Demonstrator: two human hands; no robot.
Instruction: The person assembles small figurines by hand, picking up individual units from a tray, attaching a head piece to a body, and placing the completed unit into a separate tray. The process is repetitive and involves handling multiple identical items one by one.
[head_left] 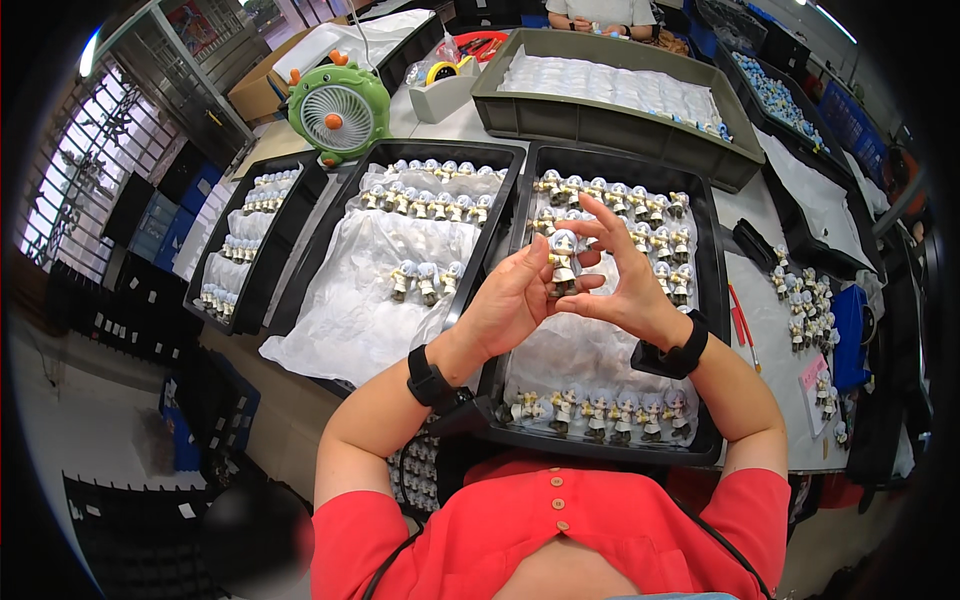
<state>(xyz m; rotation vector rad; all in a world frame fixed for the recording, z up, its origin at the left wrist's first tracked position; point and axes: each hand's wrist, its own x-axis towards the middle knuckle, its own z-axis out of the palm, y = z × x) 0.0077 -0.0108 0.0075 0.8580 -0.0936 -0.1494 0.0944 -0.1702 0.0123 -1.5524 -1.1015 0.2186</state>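
Between my two hands, above the right-hand black tray (712, 330), a small white-haired figurine (563, 262) in a white outfit is held upright. The fingers of my left hand (508, 300) close on its lower left side. My right hand (632, 290) curves round from the other side, thumb at its base and fingers near its head. Rows of similar figurines (622, 415) stand along that tray's near edge, and more fill its far part. White paper (550, 365) lines the tray between them.
A middle black tray (508, 190) and a narrow left one (300, 165) hold more figurines on paper. Behind stand a green fan (338, 112), a tape dispenser (443, 92) and a large olive bin (620, 125). Loose figurines (808, 305) and a red pen (738, 318) lie at right. Another person (605, 15) sits opposite.
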